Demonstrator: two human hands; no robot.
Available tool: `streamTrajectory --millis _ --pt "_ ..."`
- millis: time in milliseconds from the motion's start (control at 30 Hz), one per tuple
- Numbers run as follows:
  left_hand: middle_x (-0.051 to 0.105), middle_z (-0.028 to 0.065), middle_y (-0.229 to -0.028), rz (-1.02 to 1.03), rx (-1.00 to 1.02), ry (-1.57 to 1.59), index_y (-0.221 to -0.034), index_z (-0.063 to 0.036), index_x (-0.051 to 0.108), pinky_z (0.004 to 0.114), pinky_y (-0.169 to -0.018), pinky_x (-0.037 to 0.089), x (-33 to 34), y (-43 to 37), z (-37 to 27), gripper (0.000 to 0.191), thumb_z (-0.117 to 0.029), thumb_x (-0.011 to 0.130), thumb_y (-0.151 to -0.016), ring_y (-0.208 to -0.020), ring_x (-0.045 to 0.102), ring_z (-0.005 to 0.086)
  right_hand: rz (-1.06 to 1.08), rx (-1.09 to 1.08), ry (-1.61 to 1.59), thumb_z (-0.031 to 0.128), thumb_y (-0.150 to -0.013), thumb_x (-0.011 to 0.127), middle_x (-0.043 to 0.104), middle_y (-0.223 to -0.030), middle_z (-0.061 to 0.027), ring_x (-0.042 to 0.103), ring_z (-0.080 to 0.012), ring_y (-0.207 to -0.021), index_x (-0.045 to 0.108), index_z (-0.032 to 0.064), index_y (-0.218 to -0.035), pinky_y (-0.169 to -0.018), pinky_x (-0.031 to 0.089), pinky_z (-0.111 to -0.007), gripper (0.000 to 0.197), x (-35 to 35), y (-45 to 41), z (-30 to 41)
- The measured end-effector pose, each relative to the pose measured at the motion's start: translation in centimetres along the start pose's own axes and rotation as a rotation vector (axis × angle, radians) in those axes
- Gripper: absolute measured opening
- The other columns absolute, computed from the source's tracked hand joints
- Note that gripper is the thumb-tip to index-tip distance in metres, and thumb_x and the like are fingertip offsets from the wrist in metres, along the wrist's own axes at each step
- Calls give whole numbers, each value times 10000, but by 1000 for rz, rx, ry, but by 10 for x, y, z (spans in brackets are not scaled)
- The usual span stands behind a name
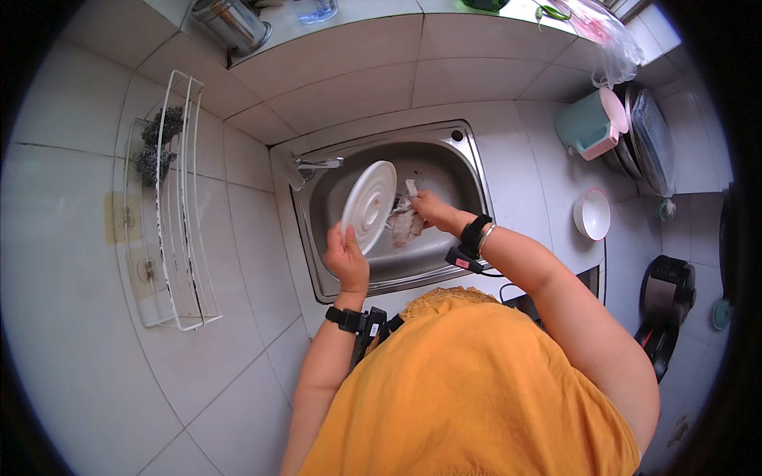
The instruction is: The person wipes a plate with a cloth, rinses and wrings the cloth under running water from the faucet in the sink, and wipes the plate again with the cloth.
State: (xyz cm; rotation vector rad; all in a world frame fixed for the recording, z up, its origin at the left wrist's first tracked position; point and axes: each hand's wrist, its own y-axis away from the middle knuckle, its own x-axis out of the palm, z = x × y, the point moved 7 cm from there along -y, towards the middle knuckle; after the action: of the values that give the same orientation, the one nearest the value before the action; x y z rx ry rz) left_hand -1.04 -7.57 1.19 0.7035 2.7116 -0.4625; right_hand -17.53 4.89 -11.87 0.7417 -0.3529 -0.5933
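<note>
My left hand (347, 259) grips the near rim of a round white lid or plate (370, 208) with ringed ridges, tilted on edge over the steel sink (440, 253). To its right, my right hand (434, 209) holds a crumpled, wet, greyish cloth (406, 223) that hangs down in the basin. Part of the cloth is hidden behind the white disc, so whether the two touch I cannot tell. A chrome faucet (318, 162) stands at the sink's left edge, its spout pointing over the basin.
A white wire rack (196, 321) with dark scouring pads (156, 163) hangs on the left wall. Right of the sink stand a white bowl (592, 215), a teal and pink pitcher (586, 128) and pot lids (652, 143). A metal canister (232, 27) is on the ledge above.
</note>
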Motion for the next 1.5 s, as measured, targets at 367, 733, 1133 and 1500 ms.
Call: streamTrajectory --millis 367,733,1133,1500 --pt "638 134 -1005 520 791 -152 -979 -34 622 369 -828 497 16 21 -62 251 -8 611 -730 -955 620 282 204 -88 -285 167 -801 579 592 -996 -116 587 -212 -919 521 -4 -1079 -818 472 -401 331 -19 66 59" --pt "459 147 -1276 366 -335 596 -1304 0 345 380 -1034 307 -1 -6 -12 624 -292 628 -830 -1220 414 237 173 -260 -397 52 -794 571 600 -1023 -94 609 -173 -928 477 10 -1121 -842 486 -327 343 -40 106 88" --pt "540 126 -1150 638 -778 1017 -1248 6 405 343 -912 459 -2 -2 -68 500 4 578 -779 -1063 548 217 176 -372 -413 155 -821 627 586 -1052 -81 592 -149 -950 441 16 -1184 -827 482 -309 431 -33 138 107" --pt "587 114 -1052 574 -823 934 -1148 26 475 311 -837 513 10 -1 -9 380 11 597 -788 -968 595 186 179 -340 -133 126 -773 689 627 -995 -82 618 -154 -886 560 -3 -1067 -840 484 -317 345 -41 106 97"
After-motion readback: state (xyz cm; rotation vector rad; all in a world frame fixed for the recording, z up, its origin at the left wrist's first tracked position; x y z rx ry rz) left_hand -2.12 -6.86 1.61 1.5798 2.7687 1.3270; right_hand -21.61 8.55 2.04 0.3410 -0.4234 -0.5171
